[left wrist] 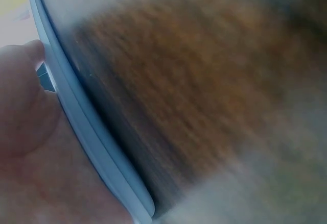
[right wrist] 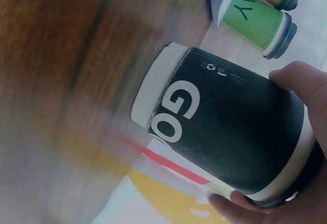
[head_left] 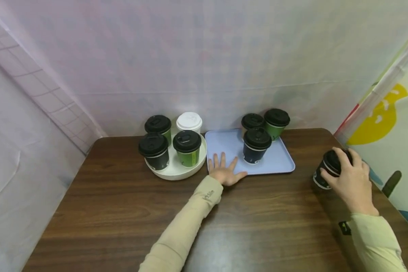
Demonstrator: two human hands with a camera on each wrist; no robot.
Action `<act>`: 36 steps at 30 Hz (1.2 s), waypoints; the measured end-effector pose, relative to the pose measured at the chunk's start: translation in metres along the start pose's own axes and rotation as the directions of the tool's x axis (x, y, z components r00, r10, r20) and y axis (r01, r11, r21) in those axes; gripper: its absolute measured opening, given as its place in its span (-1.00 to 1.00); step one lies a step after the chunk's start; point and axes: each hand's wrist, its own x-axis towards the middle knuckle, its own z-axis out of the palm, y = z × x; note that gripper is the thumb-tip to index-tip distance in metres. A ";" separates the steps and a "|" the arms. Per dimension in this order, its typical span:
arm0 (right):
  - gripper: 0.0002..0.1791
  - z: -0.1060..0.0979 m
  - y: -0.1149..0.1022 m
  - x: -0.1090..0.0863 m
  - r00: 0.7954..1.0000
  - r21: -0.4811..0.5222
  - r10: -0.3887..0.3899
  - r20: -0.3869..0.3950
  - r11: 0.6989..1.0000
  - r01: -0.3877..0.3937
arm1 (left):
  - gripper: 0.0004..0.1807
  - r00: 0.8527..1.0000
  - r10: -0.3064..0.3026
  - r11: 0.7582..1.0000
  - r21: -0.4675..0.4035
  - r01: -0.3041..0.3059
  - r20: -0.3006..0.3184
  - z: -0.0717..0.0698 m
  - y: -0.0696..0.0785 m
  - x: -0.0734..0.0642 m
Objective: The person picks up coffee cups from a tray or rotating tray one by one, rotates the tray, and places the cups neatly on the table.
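My right hand grips a black paper coffee cup by its black lid, near the table's right edge. In the right wrist view, white letters reading "GO" mark that cup; whether its base touches the table I cannot tell. With fingers spread, my left hand lies over the front left edge of a blue tray. Standing on this tray are a black cup, a green cup and a partly hidden cup, all with black lids.
Left of the tray is a round white tray bearing a black cup, a green cup, another green one behind, and a white-lidded cup. Fabric-covered walls stand behind and beside the wooden table.
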 end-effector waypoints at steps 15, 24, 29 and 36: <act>-0.12 0.000 0.002 -0.008 0.999 -0.065 -0.045 -0.021 0.997 0.043 | -0.10 1.000 -0.002 1.000 0.000 0.002 -0.015 0.004 0.003 -0.001; 0.19 -0.001 -0.041 -0.003 0.960 -0.092 -0.175 -0.218 0.983 0.159 | -0.10 0.999 -0.006 1.000 0.012 0.006 -0.046 0.004 -0.001 -0.001; -0.05 0.012 -0.082 0.008 0.925 -0.055 -0.304 -0.230 0.953 0.299 | -0.10 0.998 -0.003 1.000 0.001 0.003 -0.057 0.005 -0.003 0.002; -0.13 0.041 -0.125 0.027 0.921 0.010 -0.366 -0.130 0.929 0.371 | -0.08 0.999 0.003 1.000 -0.025 -0.004 -0.046 0.006 -0.002 0.000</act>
